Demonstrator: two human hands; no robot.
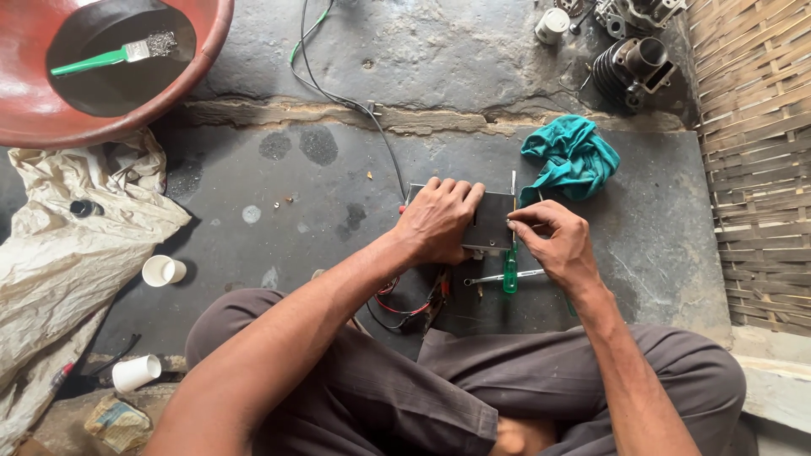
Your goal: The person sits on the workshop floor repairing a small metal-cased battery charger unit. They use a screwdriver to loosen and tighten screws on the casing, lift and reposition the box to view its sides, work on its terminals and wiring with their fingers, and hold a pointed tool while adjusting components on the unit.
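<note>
From the head camera, the person sits cross-legged on the dark concrete floor with a small dark metal box lying between the knees. The left hand lies flat over the box's left half, fingers curled over its far edge, a grip clamped on the box. The right hand pinches its fingertips together at the box's right edge; what they hold is too small to make out.

A green-handled screwdriver and a slim metal spanner lie on the floor just beside the right hand. Red and black wires trail from under the left wrist.

I'd judge the risks plain: a tiny part pinched like that could slip and vanish on the mottled floor, and the loose wires could snag under the wrist and tug the box. The teal rag sits just beyond the box.
</note>
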